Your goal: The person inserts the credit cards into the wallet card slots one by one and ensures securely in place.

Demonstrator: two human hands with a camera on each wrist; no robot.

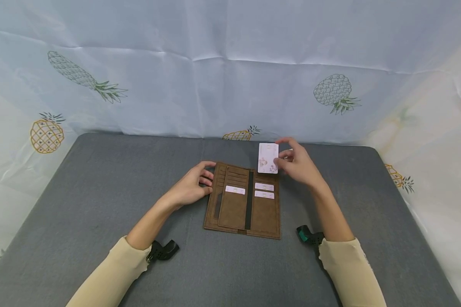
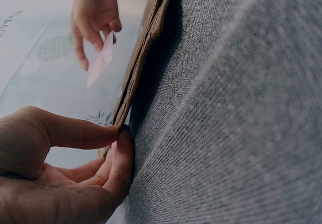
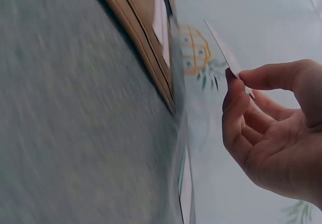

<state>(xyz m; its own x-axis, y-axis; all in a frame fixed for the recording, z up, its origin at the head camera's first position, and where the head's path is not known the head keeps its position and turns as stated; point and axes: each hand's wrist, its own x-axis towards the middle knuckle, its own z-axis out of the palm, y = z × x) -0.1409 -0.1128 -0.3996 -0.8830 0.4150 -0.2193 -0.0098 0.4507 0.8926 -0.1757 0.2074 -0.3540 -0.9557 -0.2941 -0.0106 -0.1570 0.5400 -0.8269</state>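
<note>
A brown wallet [image 1: 233, 213] lies unfolded on the grey table, a dark strip running down between its two inner panels. One pale pink card [image 1: 235, 190] shows in a slot of the left panel; in the right panel an upper card [image 1: 264, 186] and a lower card [image 1: 264, 195] peek out. My left hand [image 1: 192, 185] pinches the wallet's left edge between thumb and fingers, as the left wrist view shows. Above the right panel's top edge, my right hand [image 1: 297, 164] holds a pale printed card [image 1: 267, 157], pinched by its right side and raised off the table.
The grey table [image 1: 111, 200] ends at the back against a hanging pineapple-print cloth [image 1: 199, 94]. Black devices are strapped at the left wrist [image 1: 164, 250] and right wrist [image 1: 309, 236], close to the tabletop.
</note>
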